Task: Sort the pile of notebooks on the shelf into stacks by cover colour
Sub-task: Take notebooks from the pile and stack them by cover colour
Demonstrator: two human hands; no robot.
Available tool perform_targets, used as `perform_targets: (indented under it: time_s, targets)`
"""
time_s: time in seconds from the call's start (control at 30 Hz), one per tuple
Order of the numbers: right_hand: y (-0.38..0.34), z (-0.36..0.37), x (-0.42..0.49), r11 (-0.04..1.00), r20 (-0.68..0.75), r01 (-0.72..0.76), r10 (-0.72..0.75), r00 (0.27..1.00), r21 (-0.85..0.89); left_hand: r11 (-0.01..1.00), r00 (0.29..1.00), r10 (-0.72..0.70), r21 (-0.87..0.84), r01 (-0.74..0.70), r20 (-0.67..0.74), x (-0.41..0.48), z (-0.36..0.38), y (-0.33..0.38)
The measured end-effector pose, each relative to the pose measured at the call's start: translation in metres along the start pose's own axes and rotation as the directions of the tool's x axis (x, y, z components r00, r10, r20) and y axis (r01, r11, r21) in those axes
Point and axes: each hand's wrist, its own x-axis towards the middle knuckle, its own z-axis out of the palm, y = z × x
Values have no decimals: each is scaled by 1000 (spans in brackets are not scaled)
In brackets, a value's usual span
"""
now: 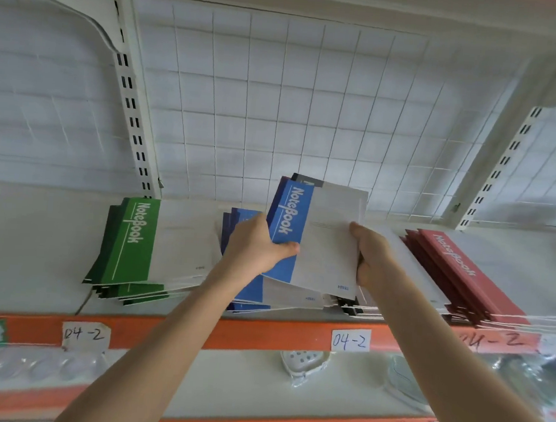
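A blue-and-white notebook (321,237) is held tilted above the shelf (34,251), with more notebooks behind it, one dark-edged. My left hand (257,246) grips its blue spine edge, thumb on the cover. My right hand (371,254) grips its right edge. Below lies a stack of blue notebooks (263,296). A stack of green notebooks (134,249) lies to the left. A stack of red notebooks (464,278) lies to the right.
A white wire grid (278,111) backs the shelf, with slotted uprights (131,116) either side. The orange shelf front (260,334) carries paper labels reading 04-2. Plastic-wrapped goods (304,362) lie on the lower shelf.
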Motion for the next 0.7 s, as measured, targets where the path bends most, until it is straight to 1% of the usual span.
perform_targets:
  time_s: [0.1,0.23,0.37,0.43,0.5,0.6,0.7]
  targets:
    - [-2,-14,3,998,0,-14,14,1000,55,998,1000,22,59,-23,5,-1,8,13]
    - [-7,-32,7,997,1,-18,19,1000,74,996,999,21,86,-18,-31,-5,24,24]
    - [-20,-51,3,997,22,-52,51,998,54,996,995,4,89,4,-95,-12,41,34]
    - [-28,-61,7,998,-12,-42,43,999,36,992,989,3,128,17,-149,-16,43,38]
    - [-36,-72,11,1000,-49,-14,13,999,-24,980,979,-3,193,43,-206,-21,42,36]
    - [-43,-91,17,996,-59,5,-10,998,-94,928,953,-45,340,151,-299,-25,39,30]
    - [-40,-107,20,987,-47,22,-30,998,-160,797,925,-100,526,296,-368,-33,40,26]
